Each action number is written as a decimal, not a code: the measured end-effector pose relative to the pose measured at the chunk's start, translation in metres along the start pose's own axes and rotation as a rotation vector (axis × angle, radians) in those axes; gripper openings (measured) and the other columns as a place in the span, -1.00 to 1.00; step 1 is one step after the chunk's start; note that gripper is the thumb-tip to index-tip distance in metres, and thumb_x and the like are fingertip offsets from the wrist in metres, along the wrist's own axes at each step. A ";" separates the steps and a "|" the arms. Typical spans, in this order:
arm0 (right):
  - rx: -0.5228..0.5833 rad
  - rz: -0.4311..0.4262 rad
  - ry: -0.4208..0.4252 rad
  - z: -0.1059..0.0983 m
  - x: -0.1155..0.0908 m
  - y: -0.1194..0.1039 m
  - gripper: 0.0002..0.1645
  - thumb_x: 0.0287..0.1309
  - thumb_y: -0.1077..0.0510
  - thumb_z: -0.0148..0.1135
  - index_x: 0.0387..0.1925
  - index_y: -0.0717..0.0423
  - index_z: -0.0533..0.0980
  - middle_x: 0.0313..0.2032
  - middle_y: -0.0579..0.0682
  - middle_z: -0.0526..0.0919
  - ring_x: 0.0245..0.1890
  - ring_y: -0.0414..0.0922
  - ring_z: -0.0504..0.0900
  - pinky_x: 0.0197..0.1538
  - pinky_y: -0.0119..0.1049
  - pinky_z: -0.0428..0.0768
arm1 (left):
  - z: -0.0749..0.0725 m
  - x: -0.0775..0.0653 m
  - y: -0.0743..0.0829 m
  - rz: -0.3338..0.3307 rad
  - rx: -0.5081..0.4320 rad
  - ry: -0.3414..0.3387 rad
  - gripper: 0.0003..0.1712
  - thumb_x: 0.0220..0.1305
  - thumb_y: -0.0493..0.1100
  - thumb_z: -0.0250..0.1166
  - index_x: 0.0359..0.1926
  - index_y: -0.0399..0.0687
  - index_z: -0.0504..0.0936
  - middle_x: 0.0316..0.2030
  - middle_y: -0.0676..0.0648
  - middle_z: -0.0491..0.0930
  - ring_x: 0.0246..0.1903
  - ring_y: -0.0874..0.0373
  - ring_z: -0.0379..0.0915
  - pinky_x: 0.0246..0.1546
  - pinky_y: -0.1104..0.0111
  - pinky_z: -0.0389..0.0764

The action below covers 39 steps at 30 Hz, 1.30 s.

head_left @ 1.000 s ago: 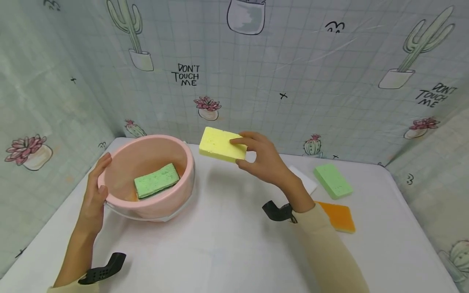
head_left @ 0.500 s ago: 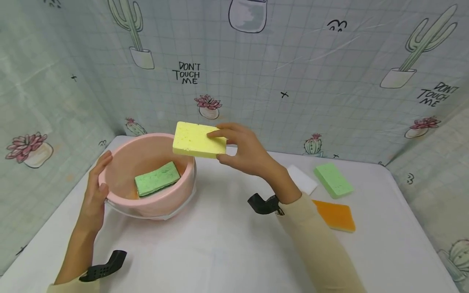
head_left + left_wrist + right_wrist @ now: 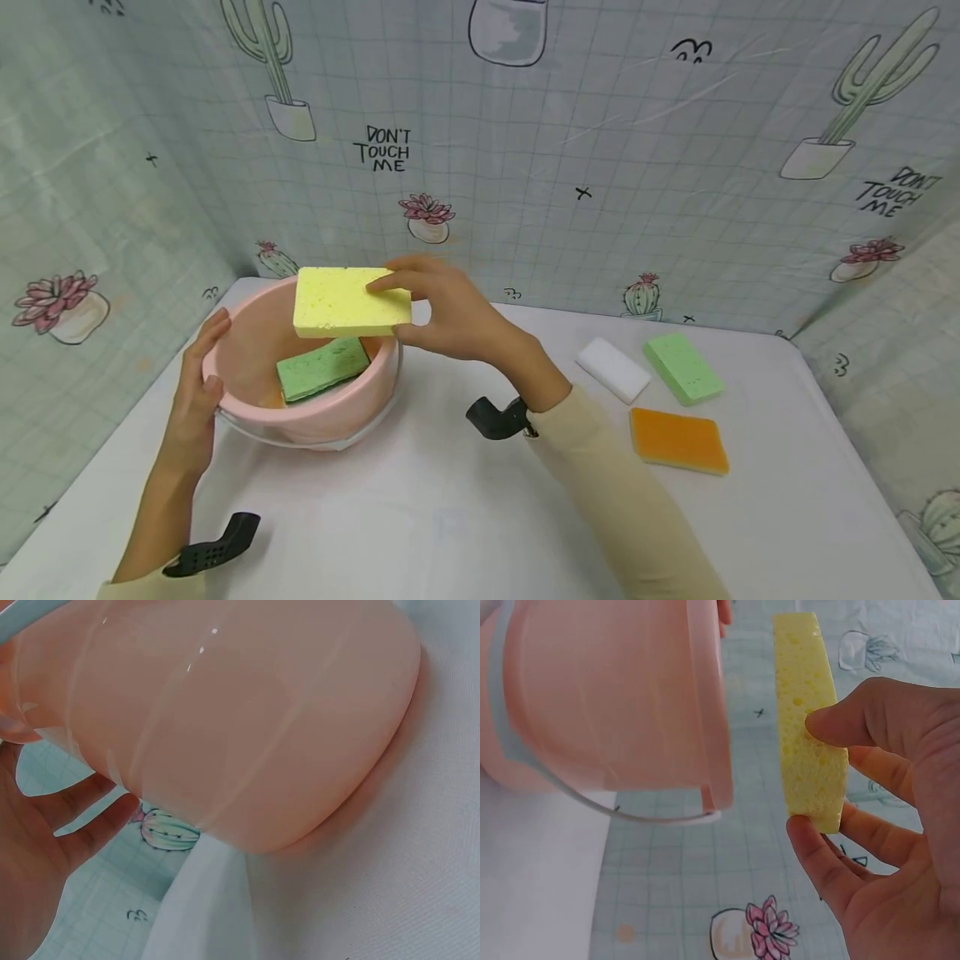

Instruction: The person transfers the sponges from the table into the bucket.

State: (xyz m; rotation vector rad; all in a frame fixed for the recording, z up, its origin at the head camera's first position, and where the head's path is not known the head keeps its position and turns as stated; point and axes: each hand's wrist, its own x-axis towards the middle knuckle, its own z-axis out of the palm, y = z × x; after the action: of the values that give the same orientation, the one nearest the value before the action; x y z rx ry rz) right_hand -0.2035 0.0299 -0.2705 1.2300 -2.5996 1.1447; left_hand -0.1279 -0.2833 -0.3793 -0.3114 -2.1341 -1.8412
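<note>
In the head view my right hand (image 3: 457, 312) pinches a yellow sponge (image 3: 348, 304) by its right end, above the right part of a pink bucket (image 3: 330, 429). The right wrist view shows the thumb on one narrow side of the yellow sponge (image 3: 802, 712), with fingers against other sides. It stands apart from the bucket rim (image 3: 712, 712). A green sponge (image 3: 318, 369) lies inside the bucket, partly covered from view. My left hand (image 3: 191, 408) rests against the left side of the rim; in the left wrist view its nearly straight fingers (image 3: 101, 829) touch the outer wall.
Right of the bucket, on the white table (image 3: 450, 517), lie a white sponge (image 3: 613, 369), another green sponge (image 3: 682, 369) and an orange-topped sponge (image 3: 678, 440). The bucket's pale handle (image 3: 352, 437) hangs down in front. A cactus-print curtain (image 3: 487, 150) surrounds the table at the back and sides.
My right hand has carried the yellow sponge leftward, from beside the bucket to over its opening. This uncovers the white and orange-topped sponges. The left hand stays at the rim.
</note>
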 end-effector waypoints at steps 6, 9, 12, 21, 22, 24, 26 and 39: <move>-0.055 0.015 -0.060 0.011 0.007 -0.005 -0.45 0.00 0.25 0.29 0.11 -0.03 0.55 0.25 -0.01 0.37 0.24 -0.12 0.27 0.15 -0.38 0.34 | 0.001 0.000 0.000 0.008 0.021 -0.002 -0.29 0.31 0.05 0.02 0.45 0.09 0.12 0.47 0.06 -0.12 0.44 0.11 -0.32 0.34 0.09 -0.47; -0.105 0.005 -0.088 0.016 0.012 -0.007 -0.44 0.00 0.22 0.30 0.12 -0.06 0.54 0.26 -0.03 0.37 0.29 -0.10 0.22 0.24 -0.31 0.22 | 0.001 0.000 0.000 0.011 0.023 0.001 -0.29 0.31 0.05 0.02 0.45 0.08 0.13 0.47 0.05 -0.11 0.44 0.11 -0.32 0.33 0.08 -0.47; -0.124 0.004 -0.116 0.022 0.017 -0.009 -0.44 0.00 0.21 0.29 0.13 -0.06 0.54 0.27 -0.03 0.36 0.30 -0.10 0.20 0.27 -0.30 0.18 | 0.001 0.001 -0.001 0.004 0.030 0.006 -0.29 0.31 0.06 0.02 0.45 0.09 0.13 0.47 0.06 -0.12 0.44 0.12 -0.33 0.32 0.02 -0.50; -0.157 -0.043 -0.202 0.036 0.035 -0.014 -0.47 0.03 0.27 0.27 0.11 -0.06 0.56 0.27 -0.05 0.37 0.30 -0.16 0.20 0.29 -0.41 0.10 | 0.000 -0.001 -0.003 0.023 -0.004 0.023 -0.27 0.28 0.06 0.09 0.43 0.06 0.16 0.46 0.03 -0.10 0.44 0.10 -0.37 0.31 0.07 -0.56; -0.156 -0.049 -0.213 0.037 0.036 -0.014 -0.47 0.04 0.28 0.26 0.11 -0.06 0.56 0.27 -0.06 0.37 0.30 -0.17 0.20 0.29 -0.43 0.09 | 0.000 -0.001 -0.002 0.021 0.004 0.023 -0.28 0.28 0.05 0.08 0.44 0.07 0.16 0.46 0.03 -0.10 0.44 0.10 -0.37 0.30 0.06 -0.56; -0.146 -0.051 -0.235 0.039 0.038 -0.015 -0.46 0.04 0.29 0.26 0.11 -0.06 0.56 0.28 -0.08 0.37 0.30 -0.19 0.19 0.26 -0.45 0.09 | 0.000 -0.001 -0.002 0.017 0.027 0.023 -0.28 0.29 0.04 0.06 0.44 0.09 0.14 0.46 0.05 -0.10 0.44 0.11 -0.38 0.30 0.01 -0.56; -0.123 -0.058 -0.249 0.041 0.040 -0.015 -0.46 0.03 0.31 0.26 0.10 -0.05 0.56 0.28 -0.10 0.36 0.29 -0.19 0.18 0.25 -0.47 0.11 | 0.001 -0.001 -0.001 0.017 0.041 0.021 -0.28 0.29 0.01 0.04 0.45 0.09 0.12 0.47 0.05 -0.10 0.45 0.11 -0.38 0.29 -0.01 -0.56; -0.153 -0.081 -0.301 0.056 0.048 -0.014 -0.48 0.07 0.31 0.27 0.12 0.01 0.54 0.29 -0.06 0.33 0.38 -0.15 0.07 0.31 -0.57 -0.10 | 0.000 -0.001 0.001 0.014 0.058 0.020 -0.29 0.28 0.01 0.02 0.45 0.10 0.13 0.47 0.07 -0.11 0.45 0.11 -0.36 0.29 -0.05 -0.54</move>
State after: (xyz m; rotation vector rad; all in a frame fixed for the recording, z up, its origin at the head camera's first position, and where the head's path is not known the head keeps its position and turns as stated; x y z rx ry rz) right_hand -0.2125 -0.0431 -0.2870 1.5618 -2.7498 0.7825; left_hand -0.1270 -0.2830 -0.3787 -0.2925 -2.1627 -1.7636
